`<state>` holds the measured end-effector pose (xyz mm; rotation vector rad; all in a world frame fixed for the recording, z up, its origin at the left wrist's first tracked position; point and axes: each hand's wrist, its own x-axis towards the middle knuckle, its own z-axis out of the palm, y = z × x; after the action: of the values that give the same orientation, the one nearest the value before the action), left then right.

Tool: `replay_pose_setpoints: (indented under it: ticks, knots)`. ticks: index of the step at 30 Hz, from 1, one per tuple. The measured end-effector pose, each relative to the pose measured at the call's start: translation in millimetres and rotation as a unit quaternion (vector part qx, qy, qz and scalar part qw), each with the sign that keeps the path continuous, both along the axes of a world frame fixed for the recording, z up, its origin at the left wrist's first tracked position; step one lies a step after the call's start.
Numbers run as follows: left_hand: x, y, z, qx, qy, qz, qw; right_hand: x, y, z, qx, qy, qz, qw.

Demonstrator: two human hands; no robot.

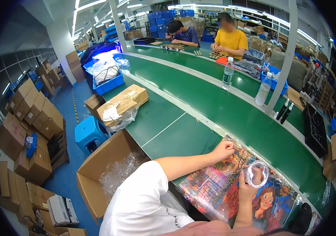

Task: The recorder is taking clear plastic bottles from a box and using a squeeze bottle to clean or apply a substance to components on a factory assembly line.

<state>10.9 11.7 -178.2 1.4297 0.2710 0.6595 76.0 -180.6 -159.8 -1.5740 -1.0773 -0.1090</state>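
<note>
My right hand [247, 189] grips a clear round plastic container [267, 176] by its near left side, holding it over a colourful illustrated mat [211, 185]. A figure-eight outline shows in the container, and the fingers are partly seen through it. Up and to the left, my left hand [223, 151] is curled closed by the mat's far edge. Whatever its fingers may hold is hidden. Beside my left arm, a cardboard box [87, 173] stands open with clear plastic pieces [120, 173] inside.
Across the green workbench [176, 90] stand two bottles [228, 74], two black markers [283, 110] and a black tray [314, 128]. A carton [124, 102] and blue bin [111, 83] sit further left. Two people [231, 41] work opposite. A blue stool [89, 131] stands on the floor.
</note>
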Motion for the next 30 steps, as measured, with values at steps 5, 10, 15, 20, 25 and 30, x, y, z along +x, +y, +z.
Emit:
replay_pose_setpoints:
  ticks: [5, 10, 15, 20, 25, 30]
  knots:
    - [-0.6, 2.6, -3.0, 0.003, -0.002, 0.003, 1.000, 0.8, 0.2, -2.8, -0.010, 0.005, 0.001, 1.000]
    - [0.4, 2.2, -5.3, 0.016, 0.002, 0.009, 1.000, 1.8, -0.9, -7.0, 0.010, 0.026, 0.016, 0.999]
    - [2.6, 3.0, -11.6, 0.022, 0.000, 0.007, 1.000, -4.7, -0.6, -1.0, 0.028, 0.049, 0.031, 0.998]
    - [2.2, 4.4, -10.0, 0.000, -0.005, -0.002, 1.000, -5.0, 0.0, 2.3, 0.021, 0.065, 0.055, 0.996]
    - [3.0, 4.5, -7.7, 0.013, 0.002, 0.001, 1.000, -5.0, 2.0, 5.2, 0.018, 0.069, 0.052, 0.996]
    - [9.5, 5.9, -11.2, 0.055, 0.004, 0.013, 0.998, -1.7, 0.9, 4.6, 0.030, 0.076, 0.053, 0.995]
